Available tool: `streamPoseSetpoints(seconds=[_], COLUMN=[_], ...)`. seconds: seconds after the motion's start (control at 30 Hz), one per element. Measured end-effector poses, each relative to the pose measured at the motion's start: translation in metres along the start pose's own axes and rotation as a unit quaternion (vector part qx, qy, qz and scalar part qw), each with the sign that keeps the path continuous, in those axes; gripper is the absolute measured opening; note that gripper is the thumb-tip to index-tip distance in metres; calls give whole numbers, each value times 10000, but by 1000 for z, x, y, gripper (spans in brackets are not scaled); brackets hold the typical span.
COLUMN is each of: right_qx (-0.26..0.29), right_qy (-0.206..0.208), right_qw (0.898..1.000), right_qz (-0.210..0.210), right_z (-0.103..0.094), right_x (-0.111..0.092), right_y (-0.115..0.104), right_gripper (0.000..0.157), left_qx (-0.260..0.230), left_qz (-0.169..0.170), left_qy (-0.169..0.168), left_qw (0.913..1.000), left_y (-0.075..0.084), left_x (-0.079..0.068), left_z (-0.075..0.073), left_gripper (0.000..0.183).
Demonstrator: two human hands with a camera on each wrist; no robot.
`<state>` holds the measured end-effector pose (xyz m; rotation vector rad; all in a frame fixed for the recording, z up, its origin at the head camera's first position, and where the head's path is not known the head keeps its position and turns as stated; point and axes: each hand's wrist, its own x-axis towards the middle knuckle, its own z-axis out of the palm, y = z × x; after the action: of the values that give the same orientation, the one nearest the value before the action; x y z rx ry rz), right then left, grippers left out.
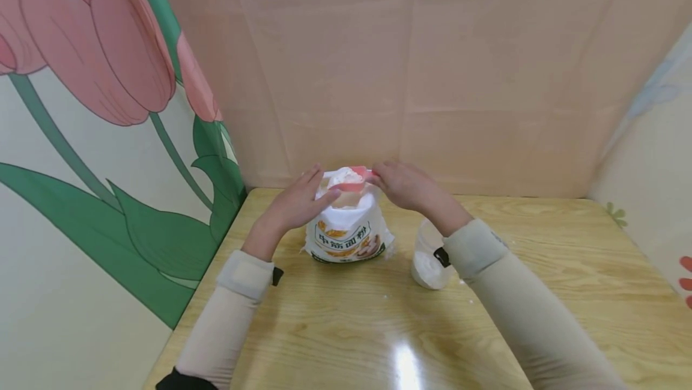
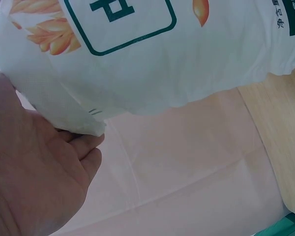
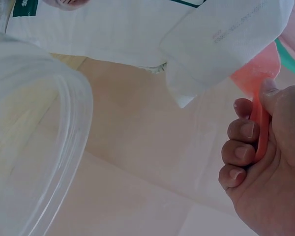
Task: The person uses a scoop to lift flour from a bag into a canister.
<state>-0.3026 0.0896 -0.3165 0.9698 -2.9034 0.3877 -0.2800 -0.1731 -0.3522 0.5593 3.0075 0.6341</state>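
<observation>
Right hand (image 1: pixel 408 185) has fingers wrapped tight round the scoop (image 1: pixel 348 187), heaped with powder (image 1: pixel 343 176) at the bag's (image 1: pixel 348 237) mouth. Left hand (image 1: pixel 294 204) holds the bag rim, part-closed. Snagging the rim could spill powder; a low right sleeve (image 1: pixel 476 249) could knock the tub (image 1: pixel 429 267).

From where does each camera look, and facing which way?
Head: on the head, facing forward and down at the white bag; left hand, right hand and sleeves show.
Left wrist: worn there, facing the bag; left hand shows.
Right wrist: worn there, facing bag, pink scoop, clear container; right hand shows.
Wrist views share the bag.
</observation>
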Motion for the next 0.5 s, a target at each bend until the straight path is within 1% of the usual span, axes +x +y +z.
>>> streamPoseSetpoints(seconds=[0.13,0.33,0.5], right_qx=[-1,-57,19], right_qy=[46,182,302], right_qw=[10000,9998,9995], right_qz=[21,3,133], right_z=[-1,-2,-6], right_x=[-4,-8,-17], right_y=[1,4,10], right_gripper=[31,30,29], left_qx=[-13,-47,-82], left_qz=[-27,-48,-46], left_qy=[-9,-10,-30], left_qw=[10000,10000,10000], left_y=[2,0,2], left_x=[-1,-4,-2], left_z=[1,1,1], left_gripper=[98,98,101])
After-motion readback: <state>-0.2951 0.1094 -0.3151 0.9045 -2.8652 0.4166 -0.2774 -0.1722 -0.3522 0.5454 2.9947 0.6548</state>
